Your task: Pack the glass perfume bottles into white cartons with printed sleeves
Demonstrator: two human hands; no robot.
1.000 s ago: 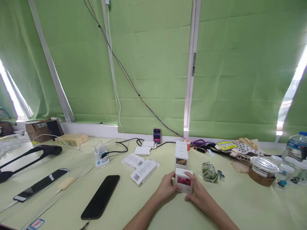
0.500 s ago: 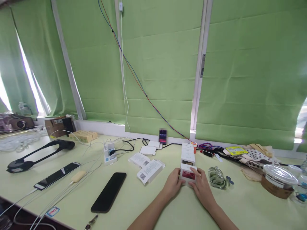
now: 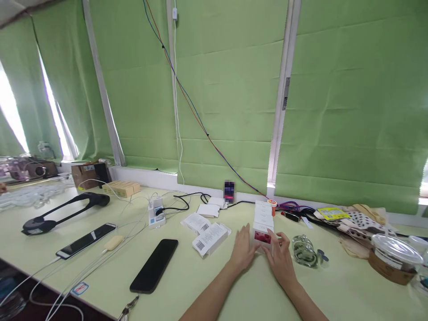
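A small white box [image 3: 262, 236] with a dark red picture on its front stands at the near end of a row of white boxes [image 3: 264, 213], pressed close against them. Along its left side lies my left hand [image 3: 242, 252], fingers stretched forward and thumb at the box's lower front edge. My right hand [image 3: 280, 261] holds the box at its right: the index finger rests at the upper corner and the thumb at the lower front.
Flattened white cartons [image 3: 210, 238] lie left of my hands, with a black phone [image 3: 154, 266] beyond. To the right are a coil of clear greenish material [image 3: 304, 251], small silver discs [image 3: 323, 257] and a lidded bowl [image 3: 396, 254]. A power strip [image 3: 156, 214] and cables stand further left.
The picture-fronted box has moved away from me, closing up against the row. My left fingers have straightened out from around it. The whole view has shifted slightly.
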